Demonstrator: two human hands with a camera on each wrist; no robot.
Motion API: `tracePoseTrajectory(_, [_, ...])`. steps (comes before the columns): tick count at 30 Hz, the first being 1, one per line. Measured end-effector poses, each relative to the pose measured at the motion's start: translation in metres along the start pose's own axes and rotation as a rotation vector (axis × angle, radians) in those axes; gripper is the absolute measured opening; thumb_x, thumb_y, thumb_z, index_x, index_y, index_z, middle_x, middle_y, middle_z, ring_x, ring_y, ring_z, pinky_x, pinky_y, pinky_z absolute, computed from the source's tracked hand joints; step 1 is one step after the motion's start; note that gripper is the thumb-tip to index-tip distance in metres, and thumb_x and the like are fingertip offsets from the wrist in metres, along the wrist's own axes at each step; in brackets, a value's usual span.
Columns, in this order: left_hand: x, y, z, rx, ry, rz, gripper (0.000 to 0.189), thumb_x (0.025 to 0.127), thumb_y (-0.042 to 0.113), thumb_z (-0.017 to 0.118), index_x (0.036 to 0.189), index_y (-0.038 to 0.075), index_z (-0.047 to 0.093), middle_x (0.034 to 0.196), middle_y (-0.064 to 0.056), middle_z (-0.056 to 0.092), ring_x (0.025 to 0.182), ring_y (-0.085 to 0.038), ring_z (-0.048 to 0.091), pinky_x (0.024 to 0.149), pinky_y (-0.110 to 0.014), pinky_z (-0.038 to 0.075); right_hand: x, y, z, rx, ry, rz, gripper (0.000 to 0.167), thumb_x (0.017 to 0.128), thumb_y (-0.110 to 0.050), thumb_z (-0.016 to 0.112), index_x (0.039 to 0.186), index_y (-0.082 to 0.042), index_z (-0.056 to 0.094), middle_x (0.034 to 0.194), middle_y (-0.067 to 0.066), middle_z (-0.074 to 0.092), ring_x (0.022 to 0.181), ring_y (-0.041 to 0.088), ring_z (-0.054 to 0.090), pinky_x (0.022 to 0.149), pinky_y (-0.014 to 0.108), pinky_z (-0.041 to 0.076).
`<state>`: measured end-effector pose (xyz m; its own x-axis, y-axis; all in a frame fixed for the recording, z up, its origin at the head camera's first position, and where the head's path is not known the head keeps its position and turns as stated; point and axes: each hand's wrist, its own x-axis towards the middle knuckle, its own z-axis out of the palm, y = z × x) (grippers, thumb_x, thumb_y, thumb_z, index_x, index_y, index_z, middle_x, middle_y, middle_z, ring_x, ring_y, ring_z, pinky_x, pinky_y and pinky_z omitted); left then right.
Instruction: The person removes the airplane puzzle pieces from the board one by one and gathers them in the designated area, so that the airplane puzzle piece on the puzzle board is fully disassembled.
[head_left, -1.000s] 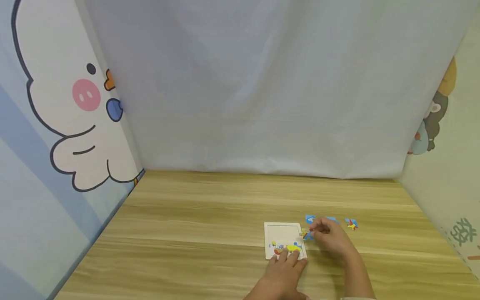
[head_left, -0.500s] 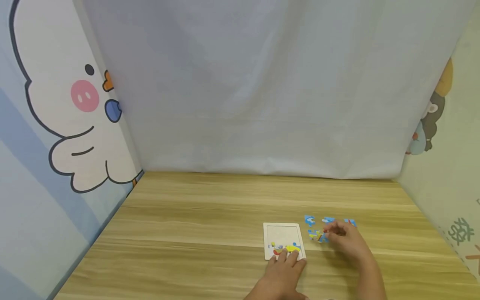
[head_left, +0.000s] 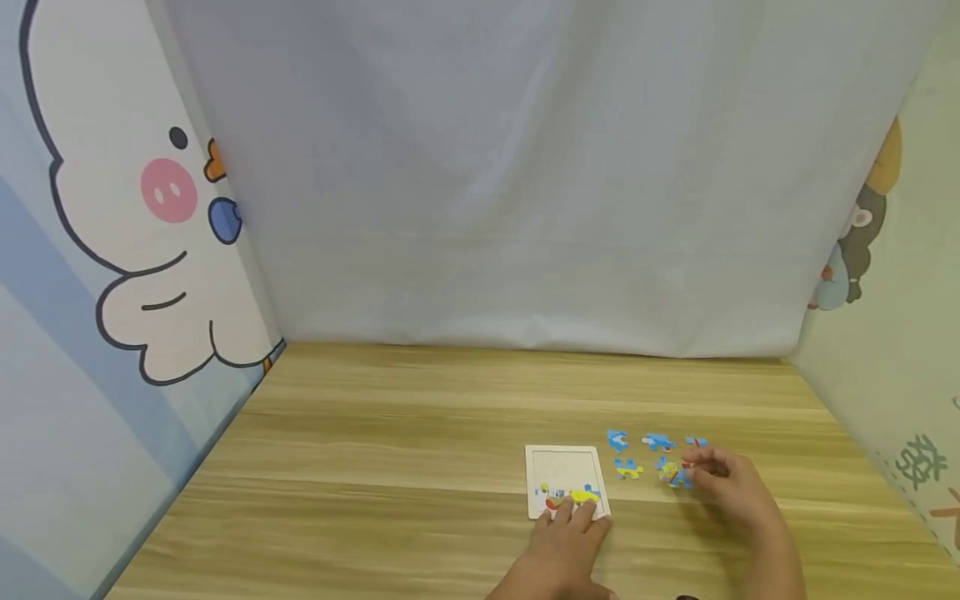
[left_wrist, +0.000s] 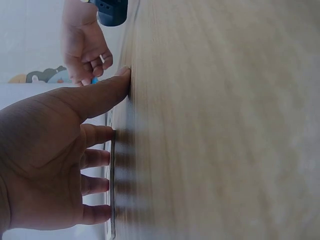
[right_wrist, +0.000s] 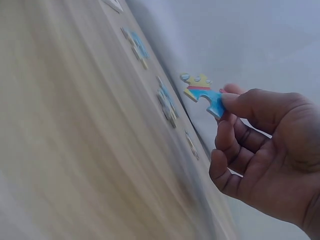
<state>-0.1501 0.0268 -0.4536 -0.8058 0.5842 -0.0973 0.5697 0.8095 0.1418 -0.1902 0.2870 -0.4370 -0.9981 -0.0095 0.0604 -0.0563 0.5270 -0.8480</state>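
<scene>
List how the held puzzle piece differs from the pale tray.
The puzzle piece is pinched by the right hand; the pale tray lies flat on the table with the left hand on its near edge.
The piece is small, with knobs and notches; the tray is larger, straight-sided.
The piece shows yellow, blue and red; the tray is mostly pale.
Hands touch both.

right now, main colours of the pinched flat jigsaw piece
Jigsaw piece: yellow, blue, red; clearest in right wrist view.
</scene>
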Motion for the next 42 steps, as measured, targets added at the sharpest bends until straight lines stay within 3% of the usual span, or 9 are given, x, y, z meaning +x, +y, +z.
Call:
tracePoseTrajectory(7, [-0.001,0.0,0.002,0.021,0.021,0.003,0.081,0.07,0.063,0.069,0.138,0.029,0.041,0.143,0.008,0.032,0.13,-0.02,0.031,0.096,-0.041,0.037,-0.003,0.011,-0.014,-0.057,0.012,0.027,0.024,0.087,-0.005,0.062,0.107,0.008,0.059,0.099,0.014,0.063,0.084,0.009,0.055,0.071,0.023,0.047])
tracePoseTrajectory(15, [-0.001,0.001,0.001,0.0,0.01,0.007,0.081,0.071,0.062,0.068,0.139,0.029,0.04,0.144,0.008,0.031,0.131,-0.021,0.029,0.097,-0.042,0.037,-0.003,0.018,-0.026,-0.043,0.003,0.054,0.024,0.087,0.001,0.058,0.108,0.014,0.056,0.098,0.016,0.061,0.079,0.008,0.054,0.066,0.024,0.047])
tracePoseTrajectory(24, [-0.001,0.0,0.001,-0.036,-0.002,0.007,0.082,0.071,0.062,0.068,0.14,0.029,0.038,0.146,0.006,0.029,0.133,-0.022,0.027,0.099,-0.044,0.034,0.006,0.028,-0.032,-0.221,0.003,0.1,0.027,0.088,-0.006,0.058,0.108,0.011,0.058,0.096,0.017,0.064,0.086,0.024,0.057,0.069,0.033,0.045])
tracePoseTrajectory(42, [0.002,0.001,0.001,-0.039,-0.019,-0.003,0.083,0.07,0.063,0.068,0.14,0.029,0.039,0.142,0.007,0.03,0.129,-0.021,0.029,0.099,-0.041,0.034,0.015,0.03,-0.029,-0.3,0.029,0.103,0.027,0.087,-0.006,0.057,0.106,0.013,0.058,0.093,0.019,0.063,0.088,0.034,0.057,0.076,0.045,0.043])
